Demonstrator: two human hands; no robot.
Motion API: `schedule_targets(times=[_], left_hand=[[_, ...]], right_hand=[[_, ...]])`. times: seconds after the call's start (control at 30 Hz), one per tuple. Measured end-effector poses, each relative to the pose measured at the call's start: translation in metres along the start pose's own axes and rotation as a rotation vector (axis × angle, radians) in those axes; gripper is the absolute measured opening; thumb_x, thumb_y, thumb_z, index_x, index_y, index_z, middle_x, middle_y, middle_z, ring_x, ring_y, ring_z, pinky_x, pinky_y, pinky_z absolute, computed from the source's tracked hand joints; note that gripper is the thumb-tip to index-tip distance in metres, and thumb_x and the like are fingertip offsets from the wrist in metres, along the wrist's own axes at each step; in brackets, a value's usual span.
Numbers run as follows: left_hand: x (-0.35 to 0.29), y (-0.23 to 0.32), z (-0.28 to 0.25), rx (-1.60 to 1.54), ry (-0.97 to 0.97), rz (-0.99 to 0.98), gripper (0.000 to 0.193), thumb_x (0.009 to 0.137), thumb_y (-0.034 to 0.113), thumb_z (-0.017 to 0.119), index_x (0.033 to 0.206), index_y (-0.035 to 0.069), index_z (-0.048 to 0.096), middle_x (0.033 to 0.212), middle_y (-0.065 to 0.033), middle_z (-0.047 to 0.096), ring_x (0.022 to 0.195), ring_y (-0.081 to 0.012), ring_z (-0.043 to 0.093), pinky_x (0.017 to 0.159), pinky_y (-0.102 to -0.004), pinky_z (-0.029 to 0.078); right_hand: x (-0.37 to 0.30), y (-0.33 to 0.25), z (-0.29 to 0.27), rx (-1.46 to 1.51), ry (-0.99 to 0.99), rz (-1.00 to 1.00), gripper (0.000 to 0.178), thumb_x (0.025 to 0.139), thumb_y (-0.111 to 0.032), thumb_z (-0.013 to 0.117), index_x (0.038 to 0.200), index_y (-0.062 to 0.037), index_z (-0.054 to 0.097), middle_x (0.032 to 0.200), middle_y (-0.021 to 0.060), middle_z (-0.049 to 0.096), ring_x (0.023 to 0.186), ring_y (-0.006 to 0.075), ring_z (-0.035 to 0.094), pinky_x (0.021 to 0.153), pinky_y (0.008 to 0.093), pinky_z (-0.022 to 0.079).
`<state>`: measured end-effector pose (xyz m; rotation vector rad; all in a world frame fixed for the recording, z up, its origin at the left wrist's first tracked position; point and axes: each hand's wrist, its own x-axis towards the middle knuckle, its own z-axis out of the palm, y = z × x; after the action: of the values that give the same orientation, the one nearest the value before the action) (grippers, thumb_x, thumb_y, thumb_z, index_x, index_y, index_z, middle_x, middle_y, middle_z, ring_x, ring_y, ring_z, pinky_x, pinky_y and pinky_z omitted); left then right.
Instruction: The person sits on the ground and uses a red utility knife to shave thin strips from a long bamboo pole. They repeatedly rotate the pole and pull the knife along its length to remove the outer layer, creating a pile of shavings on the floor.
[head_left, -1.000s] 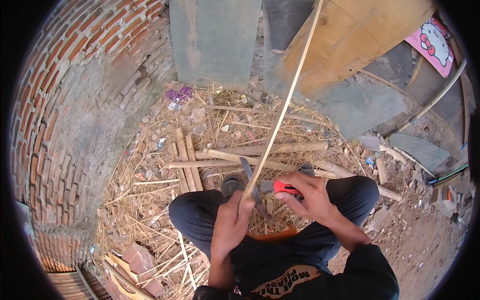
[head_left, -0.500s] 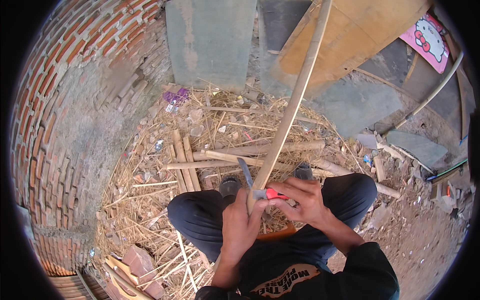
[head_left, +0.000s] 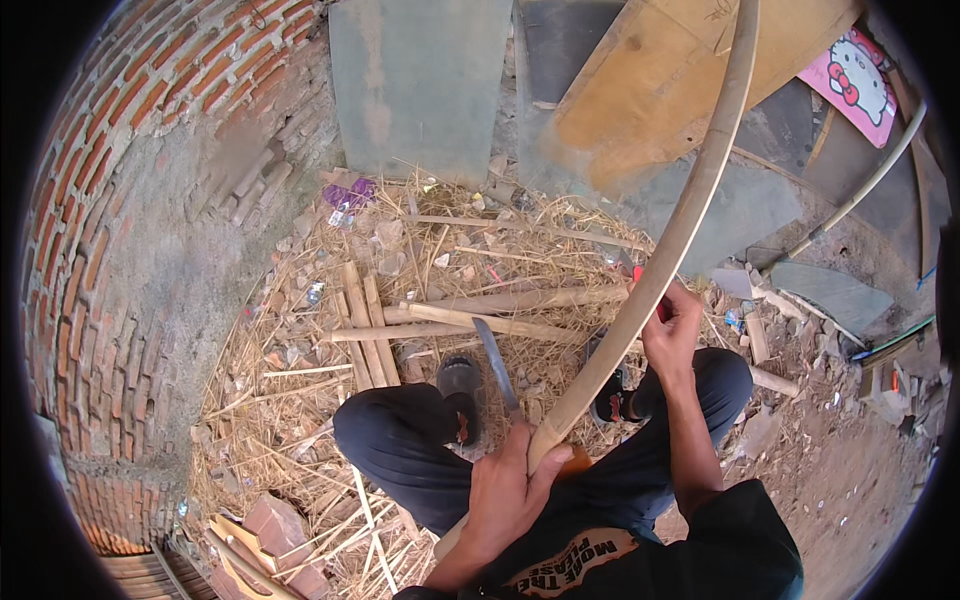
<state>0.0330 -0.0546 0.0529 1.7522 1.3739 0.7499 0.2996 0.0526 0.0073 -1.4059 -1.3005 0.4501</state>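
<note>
Straw-strewn ground [head_left: 300, 410], springy-looking bamboo strip [head_left: 640, 310]
Likely light, grip near end; left hand [head_left: 505, 495] is wrapped there, right hand [head_left: 674, 338] curled round a red-handled tool [head_left: 662, 312].

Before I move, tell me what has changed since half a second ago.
The right hand, holding the small red cutting tool, moved forward and right. The left hand shifted right and back, gripping the long tan bamboo strip, whose far end swung right. Neither hand let go. The long grey metal blade and split bamboo pieces stayed put.
</note>
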Motion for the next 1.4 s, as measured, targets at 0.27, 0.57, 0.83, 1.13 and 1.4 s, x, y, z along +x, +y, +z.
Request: schedule_targets(times=[0.27, 0.57, 0.83, 1.13, 1.4], left_hand=[[0.021, -0.006, -0.004, 0.001, 0.059, 0.024, 0.039, 0.106, 0.035, 0.074, 0.110, -0.001, 0.059, 0.073, -0.0205, 0.067, 0.066, -0.0429, 0.070, 0.059, -0.0474, 0.052], [0.026, 0.000, -0.001, -0.006, 0.152, 0.081, 0.029, 0.101, 0.022, 0.080, 0.107, 0.000, 0.063, 0.069, -0.0149, 0.064, 0.060, -0.0307, 0.067, 0.060, -0.0384, 0.052], [0.022, 0.005, -0.005, -0.065, 0.180, 0.050, 0.035, 0.099, 0.030, 0.083, 0.106, 0.001, 0.064, 0.075, -0.0155, 0.069, 0.063, -0.0300, 0.069, 0.058, -0.0390, 0.053], [0.025, -0.001, -0.007, -0.157, 0.174, 0.076, 0.031, 0.096, 0.023, 0.088, 0.104, 0.001, 0.068, 0.075, -0.0145, 0.071, 0.060, -0.0227, 0.071, 0.057, -0.0341, 0.053], [0.024, -0.002, -0.005, -0.186, 0.167, 0.012, 0.032, 0.096, 0.023, 0.088, 0.104, 0.000, 0.068, 0.072, -0.0142, 0.069, 0.058, -0.0224, 0.070, 0.056, -0.0342, 0.052]], right_hand=[[-0.060, -0.035, 0.001, 0.060, -0.180, -0.255, 0.027, 0.097, -0.016, 0.081, 0.116, 0.0028, 0.076, 0.093, 0.0127, 0.076, 0.073, 0.0202, 0.069, 0.066, 0.0307, 0.053], [-0.073, -0.051, 0.012, 0.012, -0.358, -0.468, 0.032, 0.086, -0.020, 0.090, 0.111, -0.0028, 0.079, 0.088, 0.0087, 0.076, 0.068, 0.0229, 0.073, 0.059, 0.0323, 0.057], [-0.070, -0.056, 0.011, -0.002, -0.348, -0.515, 0.035, 0.084, -0.022, 0.091, 0.114, -0.0051, 0.080, 0.081, 0.0051, 0.071, 0.059, 0.0202, 0.068, 0.053, 0.0325, 0.052], [-0.067, -0.054, 0.013, 0.022, -0.344, -0.509, 0.035, 0.084, -0.021, 0.091, 0.114, -0.0059, 0.081, 0.076, 0.0040, 0.068, 0.056, 0.0200, 0.065, 0.052, 0.0331, 0.050], [-0.064, -0.058, 0.013, -0.057, -0.334, -0.527, 0.034, 0.080, -0.022, 0.091, 0.110, -0.0077, 0.082, 0.074, 0.0032, 0.067, 0.055, 0.0207, 0.064, 0.052, 0.0340, 0.051]])
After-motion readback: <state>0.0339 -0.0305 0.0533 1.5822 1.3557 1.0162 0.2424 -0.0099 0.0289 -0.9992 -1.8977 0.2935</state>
